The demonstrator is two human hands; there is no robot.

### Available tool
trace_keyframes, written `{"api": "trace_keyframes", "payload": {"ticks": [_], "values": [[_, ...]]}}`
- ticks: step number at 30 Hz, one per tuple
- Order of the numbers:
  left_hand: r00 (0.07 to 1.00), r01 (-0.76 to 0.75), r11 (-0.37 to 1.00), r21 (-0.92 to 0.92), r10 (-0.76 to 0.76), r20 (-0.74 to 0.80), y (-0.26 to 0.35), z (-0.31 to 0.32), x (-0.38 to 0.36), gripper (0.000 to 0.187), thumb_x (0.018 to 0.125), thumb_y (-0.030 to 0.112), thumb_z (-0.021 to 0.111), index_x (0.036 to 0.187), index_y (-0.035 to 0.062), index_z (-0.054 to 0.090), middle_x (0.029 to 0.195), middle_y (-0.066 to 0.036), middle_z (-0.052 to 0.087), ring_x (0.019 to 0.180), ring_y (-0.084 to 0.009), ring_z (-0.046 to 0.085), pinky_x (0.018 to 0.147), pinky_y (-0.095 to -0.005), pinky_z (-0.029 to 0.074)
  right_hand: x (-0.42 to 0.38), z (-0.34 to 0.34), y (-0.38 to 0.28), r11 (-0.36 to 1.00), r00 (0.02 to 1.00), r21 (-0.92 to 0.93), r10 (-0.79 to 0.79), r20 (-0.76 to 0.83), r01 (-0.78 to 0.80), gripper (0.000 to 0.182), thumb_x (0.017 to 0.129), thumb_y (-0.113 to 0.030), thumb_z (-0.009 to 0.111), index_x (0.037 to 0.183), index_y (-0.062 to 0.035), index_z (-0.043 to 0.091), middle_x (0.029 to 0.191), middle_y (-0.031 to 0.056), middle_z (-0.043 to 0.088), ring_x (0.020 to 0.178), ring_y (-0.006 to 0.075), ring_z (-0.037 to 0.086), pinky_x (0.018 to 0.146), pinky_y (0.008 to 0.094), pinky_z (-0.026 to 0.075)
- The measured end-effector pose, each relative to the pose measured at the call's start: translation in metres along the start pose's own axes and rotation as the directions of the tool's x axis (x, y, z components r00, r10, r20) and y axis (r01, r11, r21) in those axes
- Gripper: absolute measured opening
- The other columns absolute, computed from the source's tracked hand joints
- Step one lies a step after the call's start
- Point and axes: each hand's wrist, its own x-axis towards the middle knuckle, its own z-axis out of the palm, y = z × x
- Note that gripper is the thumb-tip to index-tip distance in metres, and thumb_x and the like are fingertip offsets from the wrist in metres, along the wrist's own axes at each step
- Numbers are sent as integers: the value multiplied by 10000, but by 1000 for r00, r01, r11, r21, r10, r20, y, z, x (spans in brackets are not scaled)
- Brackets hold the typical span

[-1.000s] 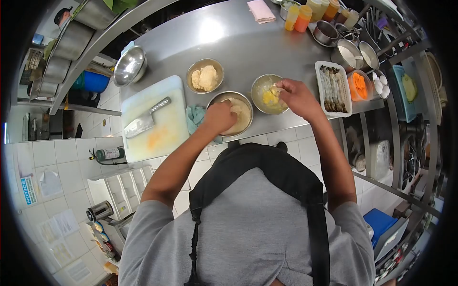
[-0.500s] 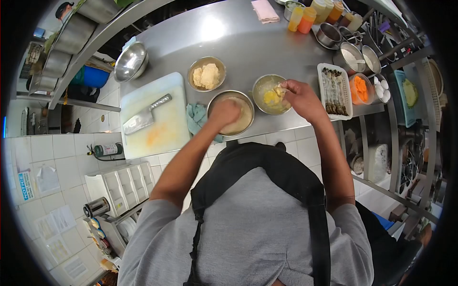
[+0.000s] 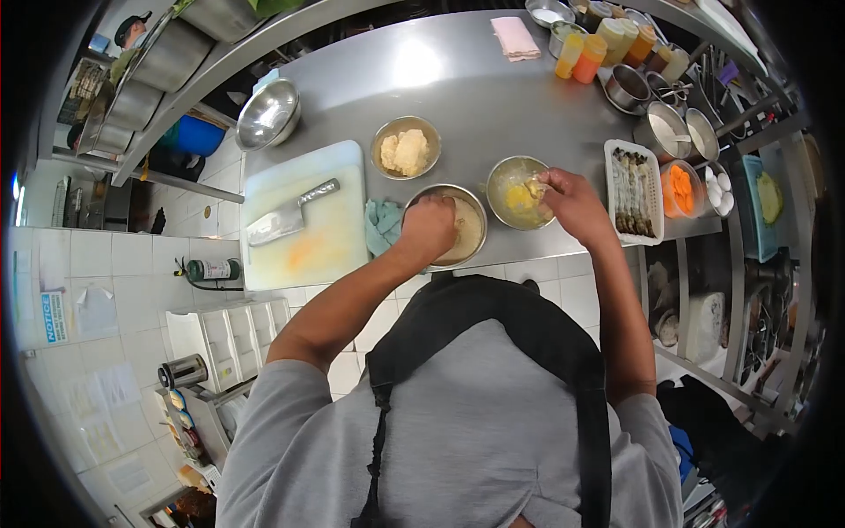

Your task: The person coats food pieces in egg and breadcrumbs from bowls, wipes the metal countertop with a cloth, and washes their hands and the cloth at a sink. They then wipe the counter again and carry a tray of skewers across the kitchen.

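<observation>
1. I am seeing the left hand [image 3: 429, 231] curling nearer the left rim of the powder bowl [image 3: 467, 195] than half a second ago, exposing more pale powder [image 3: 473, 231].
2. The right hand [image 3: 572, 204] is bunching fingertips over the mixture bowl [image 3: 504, 176]; work is spanning both.
3. Curled fingers are hiding any pinched item; I cannot tell.

Steel table [image 3: 475, 97], cutting board [image 3: 339, 220], bowls [image 3: 500, 181]

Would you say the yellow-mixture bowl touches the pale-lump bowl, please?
Apart: the head view shows bare counter between the yellow-mixture bowl and the pale-lump bowl.
</observation>
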Motion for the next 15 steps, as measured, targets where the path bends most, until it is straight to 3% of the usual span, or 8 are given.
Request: {"api": "trace_keyframes", "payload": {"ticks": [3,6,9,11,15], "values": [[997,62,973,-223,-51,57,-7,-16,-1,313,733,274,720,922,27,688,884,-187,700,800,-345,679,757,-438,558,0,-1,5,1000,1000,-2,14,-13,-14,213,887,-145,608,998,19,685,763,5,621,693,84,525,640,278,443],[974,138,889,-437,-42,224,-20,-40,7,257,775,212,704,942,17,697,844,-140,711,710,-268,672,655,-389,544,0,-2,6,999,999,5,41,-24,-41,206,888,-143,608,989,19,686,764,8,623,698,85,530,644,276,445],[878,465,458,-758,-134,459,-48,-55,20,288,789,226,729,949,-12,707,786,-67,702,686,-145,656,586,-310,505,0,-4,6,998,998,4,57,-15,-57,204,892,-143,609,992,17,687,769,10,626,703,86,536,648,274,448],[885,462,236,-855,-182,428,-70,-70,35,251,819,218,725,955,8,714,769,-6,671,685,-82,610,563,-252,464,0,-7,3,997,997,-21,80,-4,-81,208,896,-145,612,1002,18,688,778,9,630,707,86,539,652,272,450],[895,423,189,-886,-242,375,-120,-81,80,207,823,180,716,952,18,715,784,-18,674,691,-94,621,585,-252,483,8,-6,3,997,997,-5,77,-25,-77,221,903,-152,617,1022,20,686,795,7,637,716,85,549,665,270,460]]}}
